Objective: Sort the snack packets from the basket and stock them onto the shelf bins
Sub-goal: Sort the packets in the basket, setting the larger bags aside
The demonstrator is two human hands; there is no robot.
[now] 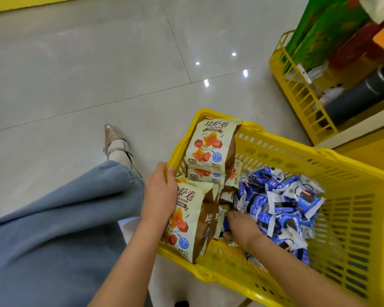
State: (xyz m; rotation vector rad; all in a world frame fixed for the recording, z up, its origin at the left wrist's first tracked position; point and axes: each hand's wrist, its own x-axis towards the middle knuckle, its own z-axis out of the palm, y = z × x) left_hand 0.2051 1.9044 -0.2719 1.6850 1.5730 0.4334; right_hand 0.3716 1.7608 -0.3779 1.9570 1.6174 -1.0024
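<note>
Grey tiled floor (pixel 75 74) fills the left and top, bright glints on it; my trouser leg (pixel 53 218), wide blue denim, comes in from the lower left; a pointed pale shoe (pixel 116 145) with thin straps sits flat on the tiles just past the hem. Right of the knee, my left hand (pixel 160 193) is at the near-left corner of the yellow basket (pixel 353 229); its fingers curl over the top edge of the front cream packet (pixel 186 218), so it grips that packet. The packet is upright, leaning at the basket's near wall and sticking up above the rim; orange cubes printed on its face, brown side panel. Behind it, more cream packets (pixel 211 145) with the same print stand along the basket's left wall; the furthest one rises well above the rim.

The two hands are apart, with cream packets between them. My right hand (pixel 242 227) is lower, down inside the basket, back of the hand up; fingertips are buried where the cream packets meet the blue packets (pixel 282 202); I cannot tell whether it pinches anything. The blue packets are small, blue and white, in a loose heap across the basket's middle, touching the cream ones on their left; the slotted right wall shows past them.

Far right, up top, a second basket (pixel 302 96), also yellow and slatted, sits apart from mine; tall green packs (pixel 319 29) stand in it; a dark cylinder (pixel 359 91) shows behind its slats.
</note>
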